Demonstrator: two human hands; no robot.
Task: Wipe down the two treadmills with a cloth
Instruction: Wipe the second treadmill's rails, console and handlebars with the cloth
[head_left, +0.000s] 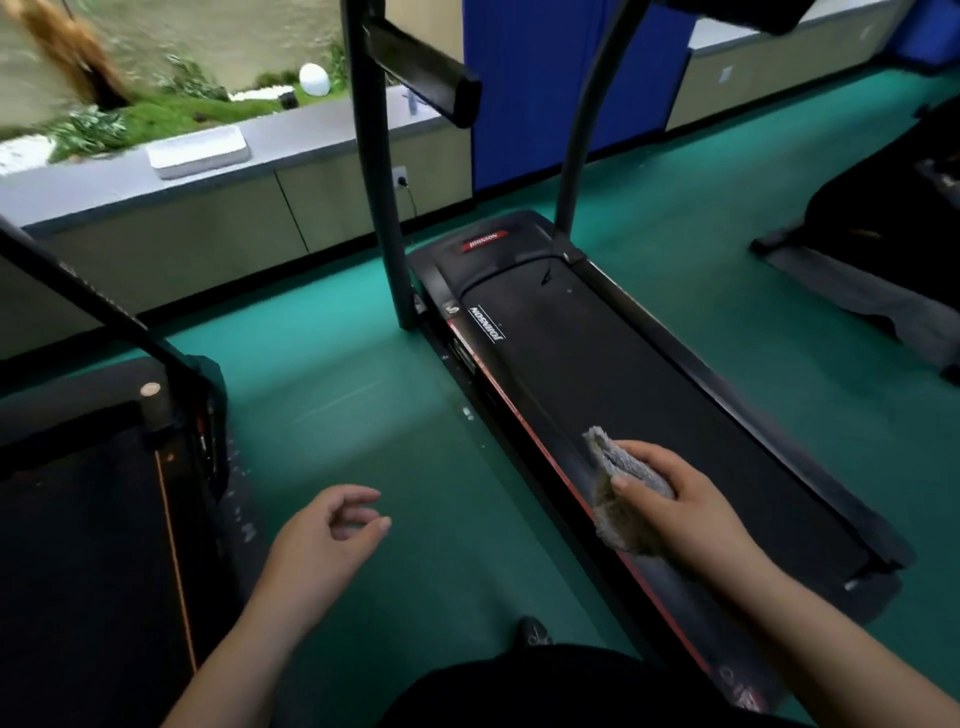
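Note:
A black treadmill (597, 364) with a red-striped left side rail runs from the centre toward the lower right. My right hand (675, 509) grips a grey fluffy cloth (613, 488) and holds it down on that left rail near the deck's rear half. A second black treadmill (88, 519) with an orange line along its belt edge fills the lower left. My left hand (332, 535) hovers over the green floor between the two machines, fingers loosely curled and holding nothing.
Two dark uprights (379, 208) rise from the centre treadmill's front. A low grey-topped cabinet (208, 218) runs under the window, with a wall socket and cable. Blue panels (524, 93) stand behind. Another dark machine (872, 249) sits at the right. Green floor (363, 415) lies between.

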